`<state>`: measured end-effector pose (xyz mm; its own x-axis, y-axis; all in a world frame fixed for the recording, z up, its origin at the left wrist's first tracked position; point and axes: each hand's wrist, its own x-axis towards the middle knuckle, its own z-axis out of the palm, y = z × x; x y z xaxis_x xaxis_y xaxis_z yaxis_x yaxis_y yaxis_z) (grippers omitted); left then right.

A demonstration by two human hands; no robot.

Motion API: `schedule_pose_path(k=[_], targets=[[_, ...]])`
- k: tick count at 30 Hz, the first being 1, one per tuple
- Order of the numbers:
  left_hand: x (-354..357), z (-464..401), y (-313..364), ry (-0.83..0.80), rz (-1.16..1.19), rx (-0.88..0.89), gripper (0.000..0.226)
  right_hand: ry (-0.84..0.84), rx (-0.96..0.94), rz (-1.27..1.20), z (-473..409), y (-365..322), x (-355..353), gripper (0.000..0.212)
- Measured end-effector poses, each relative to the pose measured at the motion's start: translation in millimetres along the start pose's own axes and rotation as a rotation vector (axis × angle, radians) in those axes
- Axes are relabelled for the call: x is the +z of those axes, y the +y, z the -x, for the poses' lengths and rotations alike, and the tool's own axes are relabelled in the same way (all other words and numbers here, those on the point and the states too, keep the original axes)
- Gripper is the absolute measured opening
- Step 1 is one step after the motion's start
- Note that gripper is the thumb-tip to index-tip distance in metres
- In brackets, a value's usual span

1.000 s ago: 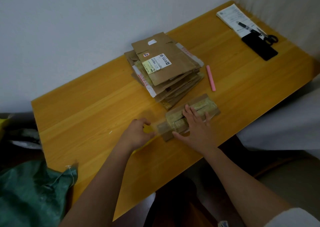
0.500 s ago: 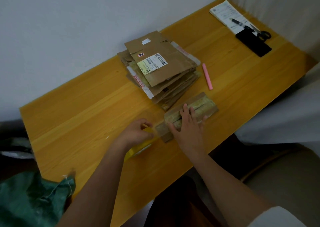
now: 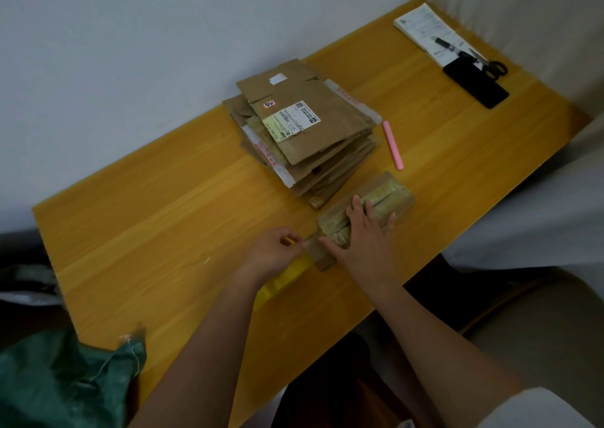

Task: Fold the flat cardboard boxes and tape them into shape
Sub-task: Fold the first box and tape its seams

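Observation:
A small folded cardboard box (image 3: 389, 195) with old greenish tape on top lies near the table's front edge. My right hand (image 3: 362, 238) presses flat on it, fingers spread. Just to its left, my left hand (image 3: 273, 254) has its fingers curled and pinches a strip of clear tape (image 3: 312, 246) that runs onto the box's near end. A yellow tape roll (image 3: 281, 280) shows under that hand and wrist. Behind the box sits a stack of flat cardboard boxes (image 3: 304, 133) with shipping labels.
A pink marker (image 3: 393, 145) lies right of the stack. At the far right corner are papers (image 3: 421, 25), a pen (image 3: 444, 45), scissors (image 3: 495, 67) and a black phone (image 3: 477, 83). A green woven bag (image 3: 65, 378) sits at the wooden table's (image 3: 147, 231) front left corner.
My left hand has drawn closer to the box's near end with the tape. My right hand stays pressed on the box, shifted slightly toward that end.

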<state>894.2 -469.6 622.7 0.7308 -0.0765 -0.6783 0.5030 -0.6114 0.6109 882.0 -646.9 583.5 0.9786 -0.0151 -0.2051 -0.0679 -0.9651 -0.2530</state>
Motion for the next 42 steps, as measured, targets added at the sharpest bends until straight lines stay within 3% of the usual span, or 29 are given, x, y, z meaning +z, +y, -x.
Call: schedule_pose_path(k=[14,17,19,21,23,26,30,35,42], targets=[[24.3,-1.6,26.6,0.211,0.155,-0.041,0.010,-0.016,-0.220,-0.196,-22.1,46.7,-1.3,0.091],[30.2,-7.4,29.3,0.246,0.211,-0.101,0.012,0.032,-0.288,-0.267,-28.1,56.1,-5.8,0.069],[31.2,-11.2,31.1,0.241,0.205,-0.131,0.010,0.194,-0.276,-0.373,-34.8,64.5,-13.6,0.044],[31.1,-14.1,33.1,0.230,0.188,-0.153,0.007,0.411,-0.166,-0.529,-49.9,76.2,-24.7,0.022],[30.9,-17.0,35.1,0.232,0.178,-0.160,0.006,0.502,0.026,-0.634,-72.8,92.5,-37.1,0.012],[31.8,-20.7,37.6,0.240,0.166,-0.171,0.005,0.374,0.224,-0.646,-117.4,124.2,-39.1,0.014],[35.2,-27.7,40.2,0.256,0.153,-0.207,0.003,0.175,0.260,-0.558,-170.3,151.2,-28.7,0.026],[34.3,-31.2,43.3,0.261,0.162,-0.239,0.008,0.044,0.301,-0.526,-200.7,150.2,-28.0,0.045],[35.5,-27.9,38.5,0.298,0.183,-0.262,0.002,-0.081,0.369,-0.390,-208.5,151.3,-29.8,0.025]])
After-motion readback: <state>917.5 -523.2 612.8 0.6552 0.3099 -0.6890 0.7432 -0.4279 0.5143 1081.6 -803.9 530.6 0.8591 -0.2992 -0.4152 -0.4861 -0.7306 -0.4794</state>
